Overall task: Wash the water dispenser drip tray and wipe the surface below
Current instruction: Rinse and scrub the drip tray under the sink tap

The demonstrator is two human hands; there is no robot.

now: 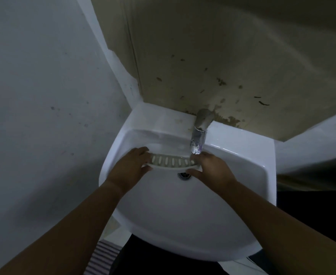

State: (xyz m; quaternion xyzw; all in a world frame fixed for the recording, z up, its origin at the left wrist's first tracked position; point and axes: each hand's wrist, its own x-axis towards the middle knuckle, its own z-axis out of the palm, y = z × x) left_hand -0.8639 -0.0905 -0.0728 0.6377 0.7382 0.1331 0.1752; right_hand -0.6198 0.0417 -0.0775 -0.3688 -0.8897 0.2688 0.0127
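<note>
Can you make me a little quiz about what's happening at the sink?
1. True or false: the tray lies on the floor.
2. How many hands grip the tray? A) none B) one C) two
3. Fill in: the tray is held over the sink, its right end just below the ___.
Key: 1 false. 2 C: the left hand and right hand each grip an end. 3 tap.
</note>
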